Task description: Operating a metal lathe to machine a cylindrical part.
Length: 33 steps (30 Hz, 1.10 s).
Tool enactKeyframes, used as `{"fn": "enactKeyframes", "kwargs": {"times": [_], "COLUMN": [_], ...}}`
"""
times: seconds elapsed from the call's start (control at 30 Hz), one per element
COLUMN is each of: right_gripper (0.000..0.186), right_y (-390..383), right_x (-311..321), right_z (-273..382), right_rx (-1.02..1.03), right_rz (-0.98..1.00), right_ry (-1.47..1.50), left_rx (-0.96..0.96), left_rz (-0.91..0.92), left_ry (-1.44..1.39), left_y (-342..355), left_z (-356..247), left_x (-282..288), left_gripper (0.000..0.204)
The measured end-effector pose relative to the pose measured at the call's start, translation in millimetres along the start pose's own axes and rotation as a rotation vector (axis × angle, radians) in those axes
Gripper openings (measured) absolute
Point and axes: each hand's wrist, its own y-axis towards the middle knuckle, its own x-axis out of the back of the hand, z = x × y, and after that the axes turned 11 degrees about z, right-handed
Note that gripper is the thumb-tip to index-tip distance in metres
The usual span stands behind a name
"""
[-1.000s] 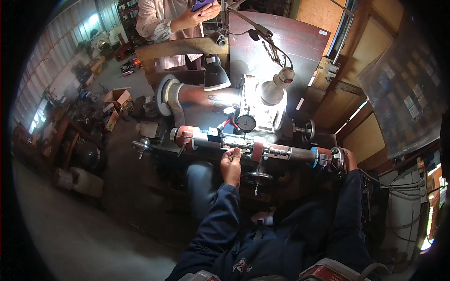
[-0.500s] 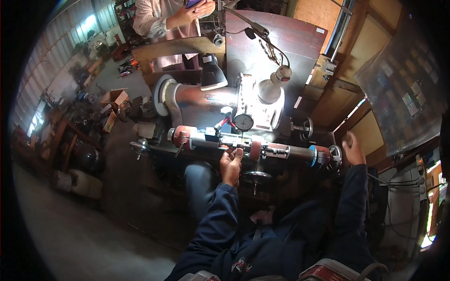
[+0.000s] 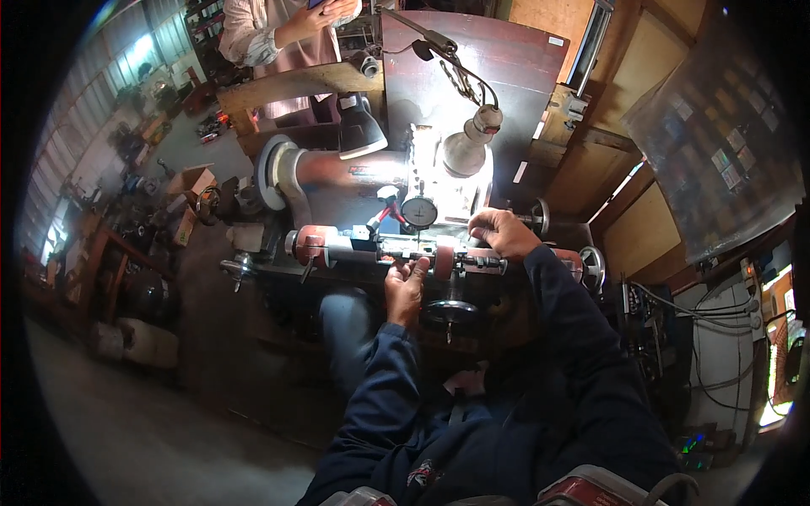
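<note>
A bench machine with a red left block (image 3: 316, 243) and a red middle block (image 3: 444, 258) runs across in front of me. Between the blocks, my left hand (image 3: 404, 291) pinches a small metal part on the machine; its fingertips hide most of it. Just above them stands a round dial gauge (image 3: 419, 212) with a pale face, on an arm with red pieces. My right hand (image 3: 504, 234) is over the right-hand cylinder, its fingers curled together. What they hold, if anything, cannot be made out.
A bright work lamp (image 3: 466, 153) hangs behind the gauge. Handwheels stand at the front (image 3: 451, 311) and right end (image 3: 595, 268). Behind the machine is a large pipe-like cylinder (image 3: 350, 169). Beyond a wooden rail (image 3: 295, 84), another person (image 3: 291, 38) holds a phone.
My right hand has moved left from beside the right-end handwheel to above the right-hand cylinder. My left hand stays at the small metal part. The whole view has shifted slightly.
</note>
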Motion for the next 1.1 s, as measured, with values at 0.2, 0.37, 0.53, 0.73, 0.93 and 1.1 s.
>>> {"fn": "enactKeyframes", "kwargs": {"times": [0.2,0.37,0.53,0.73,0.93,1.1], "right_gripper": [0.015,0.016,0.014,0.017,0.016,0.015], "right_y": [5,3,1,1,1,2], "right_x": [-8,-8,-5,-10,-15,-17], "right_z": [-5,-2,16,23,28,32], "right_rx": [-0.038,-0.038,0.027,0.006,-0.088,-0.113], "right_rz": [0.075,0.104,0.096,0.038,-0.034,-0.074], "right_ry": [0.178,0.142,-0.020,-0.174,-0.196,-0.202], "left_rx": [0.006,0.010,0.003,-0.055,-0.031,-0.107], "left_rz": [0.107,0.112,0.082,0.061,0.038,0.016], "left_ry": [-0.084,-0.056,-0.025,0.010,0.074,0.098], "left_y": [-3,-3,1,5,8,8], "left_z": [-6,-6,4,12,19,18], "left_x": [6,6,13,12,15,10], "left_gripper": [0.018,0.018,0.023,0.029,0.037,0.026]}}
